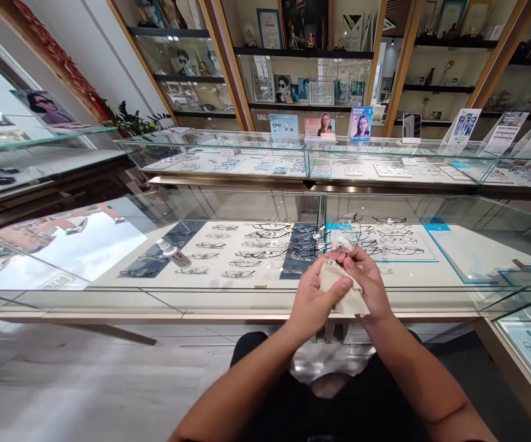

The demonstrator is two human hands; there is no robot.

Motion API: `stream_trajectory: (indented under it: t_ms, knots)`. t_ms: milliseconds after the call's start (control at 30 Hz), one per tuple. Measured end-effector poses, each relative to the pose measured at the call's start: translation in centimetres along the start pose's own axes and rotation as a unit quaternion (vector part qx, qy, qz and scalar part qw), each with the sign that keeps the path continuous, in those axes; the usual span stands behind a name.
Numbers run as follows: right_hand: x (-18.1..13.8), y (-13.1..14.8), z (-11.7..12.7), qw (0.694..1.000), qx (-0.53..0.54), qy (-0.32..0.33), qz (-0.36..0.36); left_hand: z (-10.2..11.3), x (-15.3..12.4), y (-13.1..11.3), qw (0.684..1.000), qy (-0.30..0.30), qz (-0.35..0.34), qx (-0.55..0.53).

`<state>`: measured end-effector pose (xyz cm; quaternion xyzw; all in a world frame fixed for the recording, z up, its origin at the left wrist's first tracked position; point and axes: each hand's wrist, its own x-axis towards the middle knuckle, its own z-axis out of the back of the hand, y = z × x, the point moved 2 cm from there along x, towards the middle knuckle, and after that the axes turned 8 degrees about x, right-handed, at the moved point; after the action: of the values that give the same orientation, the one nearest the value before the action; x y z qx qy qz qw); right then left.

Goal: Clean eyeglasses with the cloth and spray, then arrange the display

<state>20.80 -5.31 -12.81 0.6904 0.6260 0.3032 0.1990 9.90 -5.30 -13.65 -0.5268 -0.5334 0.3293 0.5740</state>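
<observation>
My left hand (312, 299) and my right hand (367, 283) meet in front of a glass display counter (164, 293). Both are closed on a beige cloth (344, 296) bunched between them. A pair of thin-framed glasses (347, 236) sticks up from the fingertips of my right hand, its clear lens held against the cloth. My left thumb presses on the cloth's front.
Rows of eyeglass frames (251, 245) lie on white and dark trays inside the counter. A small spray bottle (173, 253) lies on the glass to the left. A second glass counter (311, 156) and shelves with posters stand behind. My dark-clothed lap is below.
</observation>
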Motion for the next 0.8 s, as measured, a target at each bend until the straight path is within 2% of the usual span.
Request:
stream_trajectory:
  t_ms: [133, 267, 433, 600, 800]
  knots:
    - [4.6, 2.8, -2.0, 0.998, -0.022, 0.055, 0.011, 0.4, 5.1, -2.9, 0.997, 0.058, -0.045, 0.019]
    - [9.3, 5.3, -3.7, 0.992, -0.039, 0.105, 0.055, 1.2, 10.3, -5.0, 0.988, 0.125, -0.093, 0.024]
    - [13.5, 6.6, -5.9, 0.983, -0.03, 0.145, 0.108, 2.5, 15.7, -6.7, 0.962, 0.172, -0.207, 0.049]
    - [15.5, 6.2, -6.7, 0.977, -0.026, 0.14, 0.156, 2.8, 18.3, -6.8, 0.946, 0.141, -0.287, 0.052]
    - [15.3, 6.0, -6.3, 0.972, -0.025, 0.137, 0.19, 2.3, 18.6, -6.3, 0.951, 0.146, -0.269, 0.04]
